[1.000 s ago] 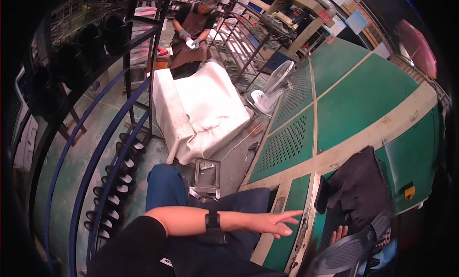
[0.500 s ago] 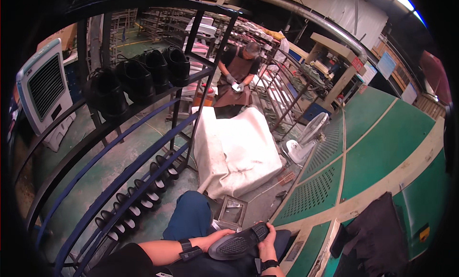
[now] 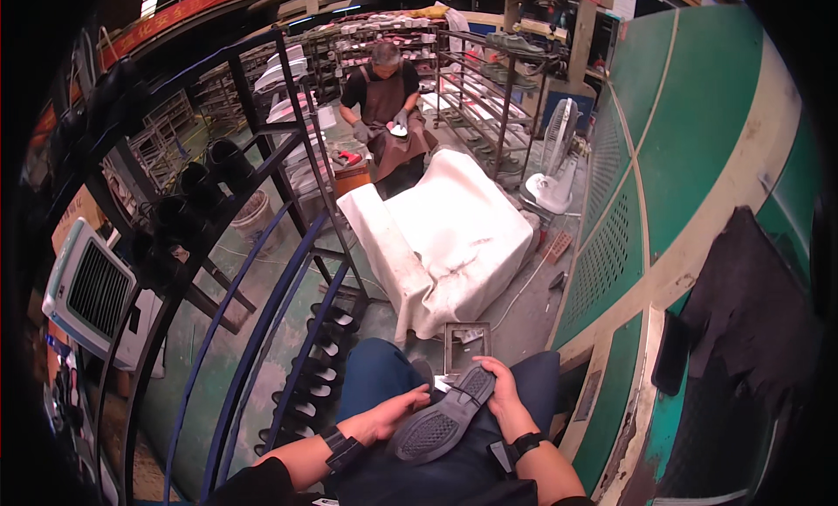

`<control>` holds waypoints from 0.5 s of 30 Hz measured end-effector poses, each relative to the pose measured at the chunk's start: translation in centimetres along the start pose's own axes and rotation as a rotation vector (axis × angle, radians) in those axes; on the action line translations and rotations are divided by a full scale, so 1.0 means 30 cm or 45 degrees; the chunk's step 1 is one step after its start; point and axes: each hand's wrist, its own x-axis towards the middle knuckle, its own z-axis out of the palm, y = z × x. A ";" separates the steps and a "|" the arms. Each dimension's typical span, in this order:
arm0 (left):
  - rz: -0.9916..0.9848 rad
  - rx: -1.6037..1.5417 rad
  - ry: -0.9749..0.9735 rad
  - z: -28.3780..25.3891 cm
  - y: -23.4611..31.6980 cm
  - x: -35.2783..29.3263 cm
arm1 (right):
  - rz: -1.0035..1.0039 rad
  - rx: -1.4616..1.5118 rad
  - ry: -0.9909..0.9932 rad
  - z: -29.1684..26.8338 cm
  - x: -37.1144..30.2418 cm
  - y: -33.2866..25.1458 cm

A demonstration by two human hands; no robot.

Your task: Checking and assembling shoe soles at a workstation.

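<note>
A dark shoe lies sole up over my lap, its textured tread facing me and its heel pointing away to the right. My right hand is closed around the heel end. Beside the shoe's left edge is my left hand, its visible fingers stretched toward the far side; some fingertips are hidden. Just beyond those fingers shows a dark rounded thing, too covered to name. Dark bands with small boxes circle both wrists.
At left stands a metal rack with black shoes and rows of soles. Ahead are a cloth-covered block, a small metal frame and a seated co-worker. A white fan and green machine panels stand at right.
The view has swung to the right and tilted. The shoe's heel end now points more upward, still in my right hand. My left hand has shifted to its left edge.
</note>
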 end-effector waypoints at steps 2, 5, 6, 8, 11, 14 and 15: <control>-0.233 -0.004 -0.420 -0.074 0.016 0.113 | -0.035 -0.134 -0.037 0.021 0.019 -0.005; 0.072 0.305 -0.058 0.030 0.059 0.149 | -0.072 -0.127 -0.017 0.016 0.010 -0.001; 0.089 0.279 -0.036 0.043 0.079 0.175 | -0.101 -0.126 -0.025 0.020 0.002 0.004; 0.169 0.333 -0.139 0.021 0.095 0.280 | -0.118 -0.113 -0.007 0.017 -0.018 0.011; 0.333 0.706 -0.208 0.058 0.128 0.376 | -0.167 -0.048 -0.033 -0.001 -0.039 0.002; -0.006 0.579 -0.328 0.070 0.108 0.416 | -0.128 0.013 -0.030 -0.014 -0.047 -0.008; 0.028 0.602 -0.334 0.066 0.100 0.421 | -0.124 0.002 -0.015 -0.021 -0.045 -0.005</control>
